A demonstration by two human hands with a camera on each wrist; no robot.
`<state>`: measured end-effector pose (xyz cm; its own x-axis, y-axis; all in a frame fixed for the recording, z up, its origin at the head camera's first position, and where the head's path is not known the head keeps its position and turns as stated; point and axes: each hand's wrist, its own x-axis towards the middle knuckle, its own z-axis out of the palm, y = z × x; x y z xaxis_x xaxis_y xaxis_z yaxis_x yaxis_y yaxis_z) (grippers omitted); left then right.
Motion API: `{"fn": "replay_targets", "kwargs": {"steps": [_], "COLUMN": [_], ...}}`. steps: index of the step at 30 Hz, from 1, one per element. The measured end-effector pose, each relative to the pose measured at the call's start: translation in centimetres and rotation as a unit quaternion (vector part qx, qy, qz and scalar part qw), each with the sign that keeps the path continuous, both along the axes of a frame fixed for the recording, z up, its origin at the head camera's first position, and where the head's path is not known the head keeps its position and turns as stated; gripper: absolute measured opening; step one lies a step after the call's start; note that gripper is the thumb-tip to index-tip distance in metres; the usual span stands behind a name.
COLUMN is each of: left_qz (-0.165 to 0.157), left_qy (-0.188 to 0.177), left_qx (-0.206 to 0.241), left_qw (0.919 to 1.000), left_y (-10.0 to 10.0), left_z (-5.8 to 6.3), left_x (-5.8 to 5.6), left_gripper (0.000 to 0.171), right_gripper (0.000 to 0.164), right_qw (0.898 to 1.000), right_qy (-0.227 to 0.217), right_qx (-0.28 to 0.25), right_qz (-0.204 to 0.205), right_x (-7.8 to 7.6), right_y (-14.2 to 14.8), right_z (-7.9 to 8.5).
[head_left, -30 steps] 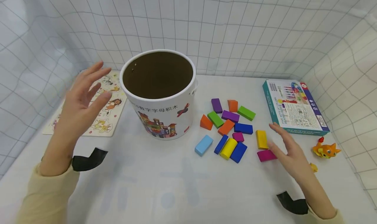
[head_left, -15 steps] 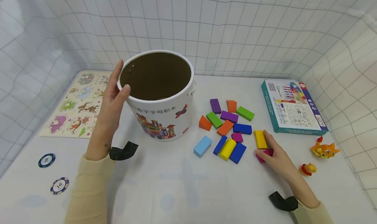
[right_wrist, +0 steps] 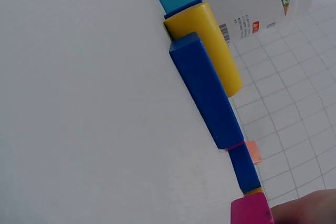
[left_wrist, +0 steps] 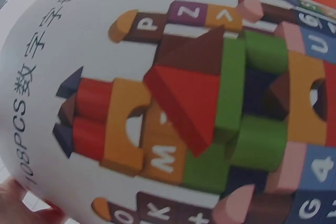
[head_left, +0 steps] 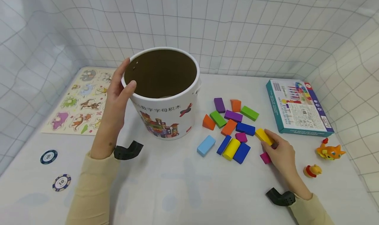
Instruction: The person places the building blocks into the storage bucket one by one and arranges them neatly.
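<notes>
A big white bucket [head_left: 164, 114] printed with a toy-block castle stands left of centre, and its printed side [left_wrist: 121, 129] fills the left wrist view. My left hand [head_left: 115, 98] grips its left rim, thumb at the front and fingers round the back. On the right, my right hand [head_left: 281, 152] pinches a yellow rectangular block [head_left: 264, 137], which is tilted. Under that hand lies a magenta block [head_left: 265, 158], partly hidden. Loose coloured blocks lie between bucket and hand, among them a yellow cylinder [head_left: 231, 149], a light blue block [head_left: 206, 146] and a green block [head_left: 250, 113].
An animal puzzle board [head_left: 71, 103] lies behind the left arm, with two poker chips [head_left: 61, 183] nearer the front. At the back right is a boxed bead set [head_left: 300, 108]. Two small toy figures [head_left: 330, 152] stand right of my right hand.
My left hand has moved right from the air onto the bucket's rim. My right hand has come down to the magenta block, then shifted to the yellow block, which has turned.
</notes>
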<state>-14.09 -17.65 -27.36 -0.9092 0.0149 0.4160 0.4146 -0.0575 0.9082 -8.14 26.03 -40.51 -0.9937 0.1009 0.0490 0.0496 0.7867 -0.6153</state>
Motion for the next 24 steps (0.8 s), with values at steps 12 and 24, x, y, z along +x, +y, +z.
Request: {"fn": "replay_targets", "kwargs": {"steps": [12, 24], "left_qz": [0.012, 0.02], "left_qy": [0.015, -0.019], "left_qx": [0.005, -0.017], "left_qw": [0.9998, 0.9995], "left_y": [0.2, 0.0], "left_z": [0.0, 0.4], "left_x": [0.0, 0.5], "left_gripper": [0.049, 0.053], "right_gripper": [0.049, 0.036], "right_qw": [0.971, 0.899], "right_qy": [-0.002, 0.094], "right_qx": [-0.233, -0.368], "right_qz": [-0.05, 0.219], "right_x": [-0.4, -4.0], "right_y": [-0.3, -14.2], "right_z": [5.9, 18.2]}}
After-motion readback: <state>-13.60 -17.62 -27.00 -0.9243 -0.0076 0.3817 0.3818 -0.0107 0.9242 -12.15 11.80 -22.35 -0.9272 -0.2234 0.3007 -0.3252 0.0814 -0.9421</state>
